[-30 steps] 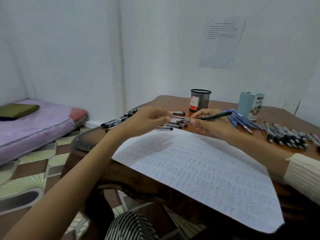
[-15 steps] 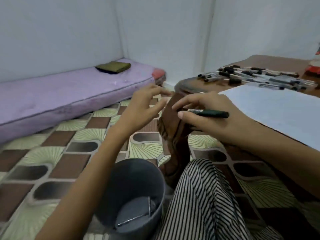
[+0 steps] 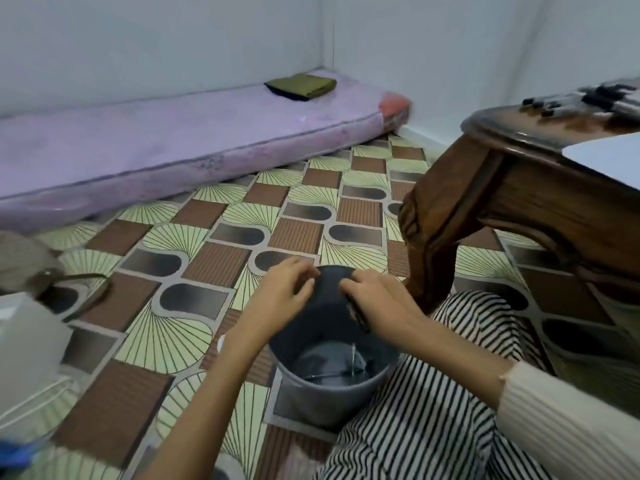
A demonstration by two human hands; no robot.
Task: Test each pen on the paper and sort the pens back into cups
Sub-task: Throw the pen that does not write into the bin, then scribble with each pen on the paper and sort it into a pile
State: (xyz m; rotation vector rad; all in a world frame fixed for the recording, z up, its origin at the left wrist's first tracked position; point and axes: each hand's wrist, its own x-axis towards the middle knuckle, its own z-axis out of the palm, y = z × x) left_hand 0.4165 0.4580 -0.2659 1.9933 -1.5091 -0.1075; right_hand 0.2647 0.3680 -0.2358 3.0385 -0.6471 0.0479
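Dark slim pen in right hand

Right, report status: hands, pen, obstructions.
Right hand grips dark pen over gray bin. Left hand at rim, grip unclear. Nothing between pen and bin.

I see one dark pen tilted over the grey bucket on the floor; other pens lie near the paper.

Soft, even indoor light, fairly bright; no hard shadows. Faint glare on dark carved wooden table rim. Wide-angle bend twd edges. Black-and-silver pens top right & pale plastic shapes at left blurred; centre sharper.
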